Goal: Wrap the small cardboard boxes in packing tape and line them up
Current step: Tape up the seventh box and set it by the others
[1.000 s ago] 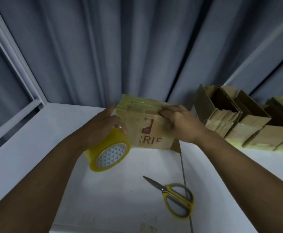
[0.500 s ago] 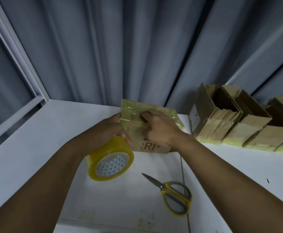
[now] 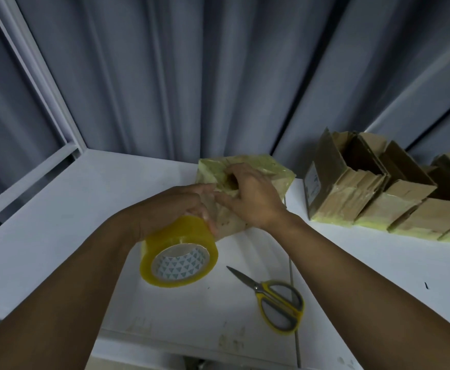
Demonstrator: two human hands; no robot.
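A grey curtain [image 3: 192,76] is seen closing off the back edge of the white table [image 3: 58,222], where bare surface is left at the left and front. A row of boxes [image 3: 378,204] is lined up along the right rear. The box [image 3: 272,169] is held mid-rear, near the curtain, pressed under the spread fingers of the right hand [image 3: 250,198]. The tape roll [image 3: 178,257] is gripped by the curled left hand [image 3: 176,206], against the box. Scissors [image 3: 277,297] are laid nearer the front, apart.
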